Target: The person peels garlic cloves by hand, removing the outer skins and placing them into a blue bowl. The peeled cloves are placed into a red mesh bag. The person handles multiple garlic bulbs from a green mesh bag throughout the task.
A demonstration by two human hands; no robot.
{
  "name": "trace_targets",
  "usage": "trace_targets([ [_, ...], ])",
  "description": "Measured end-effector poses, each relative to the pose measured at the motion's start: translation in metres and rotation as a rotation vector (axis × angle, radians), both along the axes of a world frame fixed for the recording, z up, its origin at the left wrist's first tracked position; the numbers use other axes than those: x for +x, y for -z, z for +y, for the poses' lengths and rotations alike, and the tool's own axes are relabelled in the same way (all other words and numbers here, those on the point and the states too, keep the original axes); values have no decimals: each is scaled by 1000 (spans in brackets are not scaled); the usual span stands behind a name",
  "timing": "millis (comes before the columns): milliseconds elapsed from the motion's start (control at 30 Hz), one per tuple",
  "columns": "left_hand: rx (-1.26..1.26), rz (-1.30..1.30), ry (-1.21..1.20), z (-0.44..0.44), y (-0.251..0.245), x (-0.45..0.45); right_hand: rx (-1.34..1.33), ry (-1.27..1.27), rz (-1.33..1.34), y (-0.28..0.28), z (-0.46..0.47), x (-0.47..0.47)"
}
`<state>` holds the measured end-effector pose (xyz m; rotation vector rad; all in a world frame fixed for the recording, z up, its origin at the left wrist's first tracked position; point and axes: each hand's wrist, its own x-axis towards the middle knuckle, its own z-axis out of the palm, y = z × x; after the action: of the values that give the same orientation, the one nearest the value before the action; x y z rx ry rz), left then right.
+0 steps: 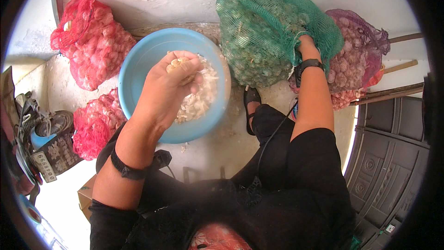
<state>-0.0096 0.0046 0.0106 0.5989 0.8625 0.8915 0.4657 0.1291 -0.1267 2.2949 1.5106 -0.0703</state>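
Note:
My left hand is held above a light-blue plastic basin, its fingers curled around pale garlic cloves. Loose dry garlic skins cover part of the basin's bottom. To the right, a large green mesh sack bulges with whole garlic bulbs and rests by the wall. My right hand reaches through the mouth of this sack; its fingers are hidden inside, so I cannot see what they hold.
Red mesh bags of garlic, one upright and one lower, flank the basin's left side. A purple mesh sack stands behind my right forearm, near wooden poles. A motorbike is at left, a dark panelled door at right.

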Motion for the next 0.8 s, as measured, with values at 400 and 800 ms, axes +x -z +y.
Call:
trace_targets([
  [400,2,-98,52,1,-4,-6,284,-49,489,-70,7,-40],
  [800,127,-22,94,-8,-5,0,1176,-288,564,-195,-130,-194],
])
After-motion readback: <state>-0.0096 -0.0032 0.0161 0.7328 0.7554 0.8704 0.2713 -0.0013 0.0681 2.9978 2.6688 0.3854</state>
